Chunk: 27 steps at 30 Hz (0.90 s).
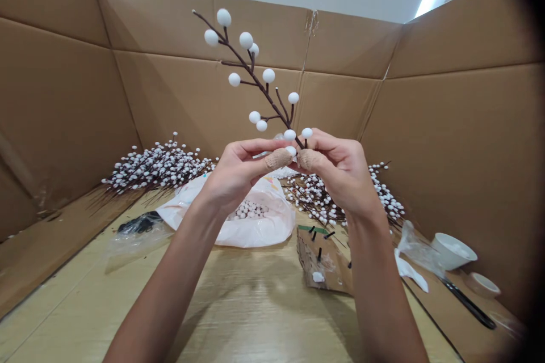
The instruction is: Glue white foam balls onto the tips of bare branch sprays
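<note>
An artificial berry branch [264, 88] with a dark brown stem and several white balls rises at a slant to the upper left. My right hand [340, 161] is closed around its lower stem. My left hand [238, 173] pinches a white ball [290, 151] between thumb and forefinger, right beside the stem. Tan covers wrap both thumbs. Some side twigs have bare tips. Below the hands lies an open white plastic bag [255, 232] with many loose white balls [250, 210] inside. Whether the pinched ball is on a twig is hidden by the fingers.
Piles of berry branches lie at left [157, 164] and right [315, 195]. A cardboard block [327, 269] holds short black pegs. At right are a white bowl [455, 250], a tape roll [483, 285] and a black-handled tool [468, 303]. Cardboard walls [179, 91] enclose the table.
</note>
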### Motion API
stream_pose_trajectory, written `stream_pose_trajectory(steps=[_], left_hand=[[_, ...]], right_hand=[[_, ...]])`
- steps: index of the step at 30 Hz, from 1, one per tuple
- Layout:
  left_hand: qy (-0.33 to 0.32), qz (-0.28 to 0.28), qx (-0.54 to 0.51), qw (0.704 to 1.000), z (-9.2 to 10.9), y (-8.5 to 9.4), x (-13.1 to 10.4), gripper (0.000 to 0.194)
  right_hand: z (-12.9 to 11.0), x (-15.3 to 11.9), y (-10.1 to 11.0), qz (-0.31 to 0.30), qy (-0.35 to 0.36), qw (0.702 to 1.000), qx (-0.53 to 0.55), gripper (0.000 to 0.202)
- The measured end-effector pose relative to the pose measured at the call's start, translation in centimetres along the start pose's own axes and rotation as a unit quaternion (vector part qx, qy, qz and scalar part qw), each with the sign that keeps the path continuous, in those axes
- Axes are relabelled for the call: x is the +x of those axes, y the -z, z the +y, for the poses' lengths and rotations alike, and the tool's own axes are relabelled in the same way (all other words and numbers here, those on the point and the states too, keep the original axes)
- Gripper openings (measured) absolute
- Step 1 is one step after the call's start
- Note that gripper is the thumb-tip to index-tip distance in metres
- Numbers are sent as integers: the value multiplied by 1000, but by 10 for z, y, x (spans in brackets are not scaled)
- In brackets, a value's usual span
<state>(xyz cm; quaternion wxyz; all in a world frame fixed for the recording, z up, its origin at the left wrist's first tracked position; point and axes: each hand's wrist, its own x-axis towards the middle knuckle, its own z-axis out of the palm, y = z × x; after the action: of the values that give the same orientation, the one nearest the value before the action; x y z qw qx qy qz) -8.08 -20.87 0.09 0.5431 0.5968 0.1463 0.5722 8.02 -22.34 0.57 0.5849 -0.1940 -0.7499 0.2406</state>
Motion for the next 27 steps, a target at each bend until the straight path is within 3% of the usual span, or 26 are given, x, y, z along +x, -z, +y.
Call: stream_pose_trajectory(steps=[13,21,24,27], left_hand=[[16,-10,-16,1000,5,4,2,18],[29,-66,48,996,30,20,-8,34],[17,-42,63,997,36,23,-11,37],[-17,16,75,997,37,21,-10,30]], right_hand=[[3,0,1,-14,-9,997,78,20],[4,-1,-8,-2,-52,998,39,13],[7,1,-17,-7,-26,1000,-9,14],[11,2,-27,8,-21,999,-43,14]])
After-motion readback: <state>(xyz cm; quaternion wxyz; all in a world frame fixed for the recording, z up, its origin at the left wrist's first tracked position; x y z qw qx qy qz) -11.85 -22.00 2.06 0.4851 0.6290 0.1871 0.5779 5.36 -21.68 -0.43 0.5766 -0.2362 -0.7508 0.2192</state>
